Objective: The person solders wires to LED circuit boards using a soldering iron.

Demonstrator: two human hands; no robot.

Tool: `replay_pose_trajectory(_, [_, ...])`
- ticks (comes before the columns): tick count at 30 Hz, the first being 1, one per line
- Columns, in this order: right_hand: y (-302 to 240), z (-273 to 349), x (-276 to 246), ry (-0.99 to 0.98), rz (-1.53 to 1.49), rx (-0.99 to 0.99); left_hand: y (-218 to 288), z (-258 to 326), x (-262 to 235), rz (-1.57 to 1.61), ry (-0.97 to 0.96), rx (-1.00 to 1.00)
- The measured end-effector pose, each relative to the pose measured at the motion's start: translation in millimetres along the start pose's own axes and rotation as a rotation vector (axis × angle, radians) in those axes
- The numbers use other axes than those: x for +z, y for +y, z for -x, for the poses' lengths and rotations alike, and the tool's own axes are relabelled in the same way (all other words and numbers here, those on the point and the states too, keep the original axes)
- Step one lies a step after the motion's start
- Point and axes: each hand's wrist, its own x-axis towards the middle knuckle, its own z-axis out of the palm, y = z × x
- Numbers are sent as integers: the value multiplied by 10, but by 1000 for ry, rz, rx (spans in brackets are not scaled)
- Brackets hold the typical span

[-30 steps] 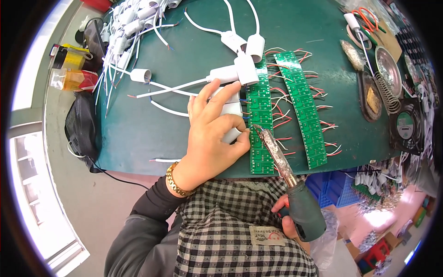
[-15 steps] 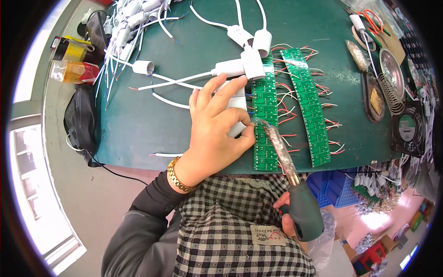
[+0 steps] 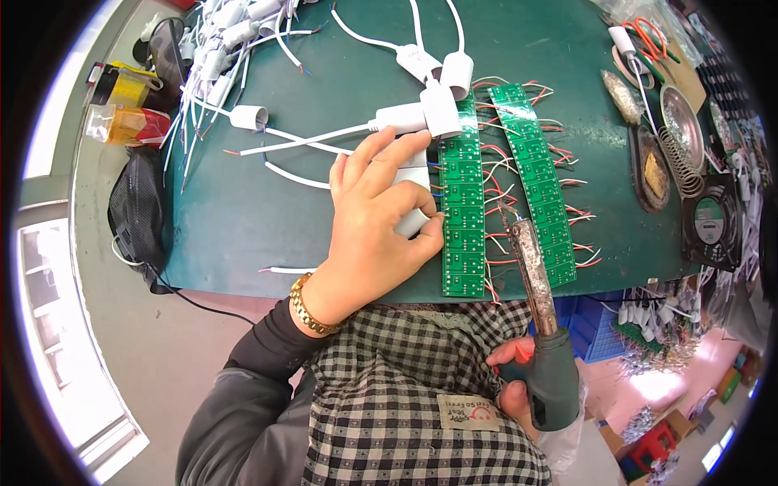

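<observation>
My left hand pinches a small white plastic cylinder against the left edge of a green circuit board strip. More white cylinders with cables, such as a horizontal one, lie above and partly under that hand, with thin wires reaching the strip. My right hand, partly hidden, is closed around the dark handle of a soldering iron. The iron's bent tip stands over the red and white wires between the strip and a second green board strip.
At the far left lies a heap of white wired cylinders. A black mesh pouch and a bottle of amber liquid sit at the left edge. On the right are a metal dish, a coil spring and a black fan.
The soldering iron's tip has moved right, off the left strip's edge to the wires between the strips. My left hand keeps its grip in nearly the same place.
</observation>
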Motion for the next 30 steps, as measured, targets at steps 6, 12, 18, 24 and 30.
replay_pose_trajectory(6, [222, 113, 12, 76, -127, -67, 0, -3, -64, 84, -72, -2])
replay_pose_trajectory(12, [262, 119, 1, 42, -89, -90, -32, 21, -79, 93, -90, 21])
replay_pose_trajectory(18, [281, 66, -74, -44, 8, -205, -29, 13, -65, 75, -91, 17])
replay_pose_trajectory(24, [57, 46, -34, -126, -198, -105, -28, 10, -48, 81, -83, 7])
replay_pose_trajectory(30, [-90, 41, -95, -192, -155, -57, 0, -6, -63, 85, -93, -15])
